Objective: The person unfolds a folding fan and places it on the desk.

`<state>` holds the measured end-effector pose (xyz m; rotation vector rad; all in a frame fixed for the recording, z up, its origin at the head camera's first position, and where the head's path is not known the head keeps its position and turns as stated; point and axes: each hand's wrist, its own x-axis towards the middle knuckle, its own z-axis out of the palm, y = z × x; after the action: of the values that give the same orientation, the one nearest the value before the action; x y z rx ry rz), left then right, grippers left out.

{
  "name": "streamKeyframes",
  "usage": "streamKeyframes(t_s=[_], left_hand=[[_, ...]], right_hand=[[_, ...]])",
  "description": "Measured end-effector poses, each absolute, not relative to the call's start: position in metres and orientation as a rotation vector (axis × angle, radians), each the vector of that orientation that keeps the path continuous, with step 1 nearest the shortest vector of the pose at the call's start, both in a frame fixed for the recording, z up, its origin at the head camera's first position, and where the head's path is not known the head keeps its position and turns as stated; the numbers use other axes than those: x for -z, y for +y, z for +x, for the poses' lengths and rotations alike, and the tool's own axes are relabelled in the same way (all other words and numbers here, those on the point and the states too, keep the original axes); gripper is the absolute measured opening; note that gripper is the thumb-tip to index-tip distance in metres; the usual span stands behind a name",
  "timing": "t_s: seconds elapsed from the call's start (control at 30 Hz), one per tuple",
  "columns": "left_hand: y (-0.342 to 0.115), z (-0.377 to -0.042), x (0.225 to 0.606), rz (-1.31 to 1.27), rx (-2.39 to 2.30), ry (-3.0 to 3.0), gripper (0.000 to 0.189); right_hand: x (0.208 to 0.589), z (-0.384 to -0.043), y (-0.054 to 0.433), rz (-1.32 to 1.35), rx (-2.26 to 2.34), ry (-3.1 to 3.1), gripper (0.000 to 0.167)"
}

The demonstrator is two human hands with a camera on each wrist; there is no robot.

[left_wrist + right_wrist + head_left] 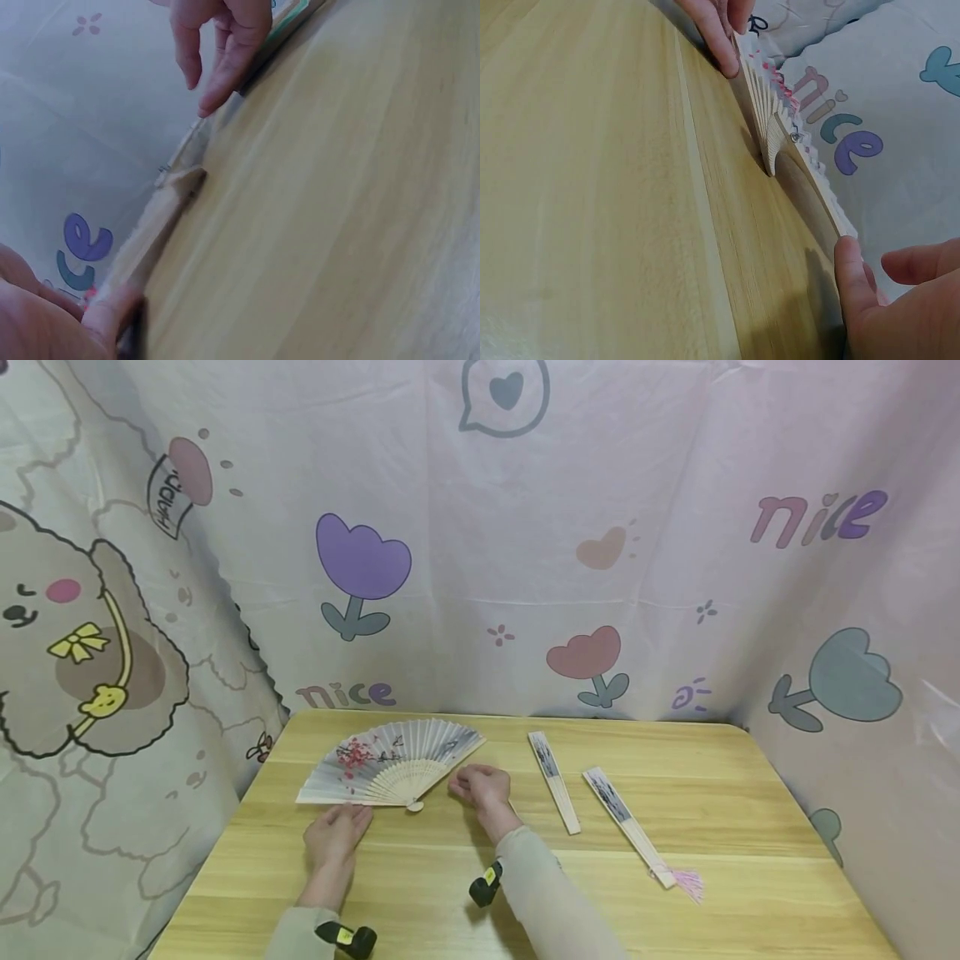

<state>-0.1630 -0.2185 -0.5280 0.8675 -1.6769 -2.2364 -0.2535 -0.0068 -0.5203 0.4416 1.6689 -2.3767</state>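
A folding fan [405, 768] lies spread wide on the table, its pale leaf printed with red blossoms and its ribs meeting at a rounded pivot. My left hand [333, 839] pinches the fan's left guard stick, with the thumb along its near side in the left wrist view. At the other guard stick is my right hand [483, 789]. The right wrist view shows its index finger [851, 277] straight, its tip touching the end of that stick, while the thumb [919, 262] stands apart.
To the right lie two closed fans: a plain one [555, 785] and one [630, 827] with a pink tassel [688, 883]. The wooden table [420, 893] ends at a patterned curtain [480, 527] behind. A black wrist camera [486, 885] sits at each sleeve.
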Motion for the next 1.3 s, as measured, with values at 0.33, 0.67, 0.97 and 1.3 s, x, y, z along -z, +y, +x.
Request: streamKeyframes(t_s=[0.33, 0.67, 0.97, 1.3], left_hand=[[-0.216, -0.152, 0.516, 0.886, 2.258, -1.786, 0.059], [-0.195, -0.158, 0.505, 0.770, 2.279, -1.802, 0.052], [-0.158, -0.178, 0.500, 0.609, 2.168, -2.085, 0.039], [-0.114, -0.193, 0.504, 0.378, 2.011, -2.395, 0.033]], right_hand=[[0.517, -0.253, -0.002, 0.420, 2.365, 1.687, 0.036], [0.508, -0.257, 0.020, 0.392, 2.322, 1.781, 0.034], [0.502, -0.257, 0.047, 0.251, 2.103, 2.104, 0.025], [0.495, -0.250, 0.079, 0.028, 1.706, 2.571, 0.023]])
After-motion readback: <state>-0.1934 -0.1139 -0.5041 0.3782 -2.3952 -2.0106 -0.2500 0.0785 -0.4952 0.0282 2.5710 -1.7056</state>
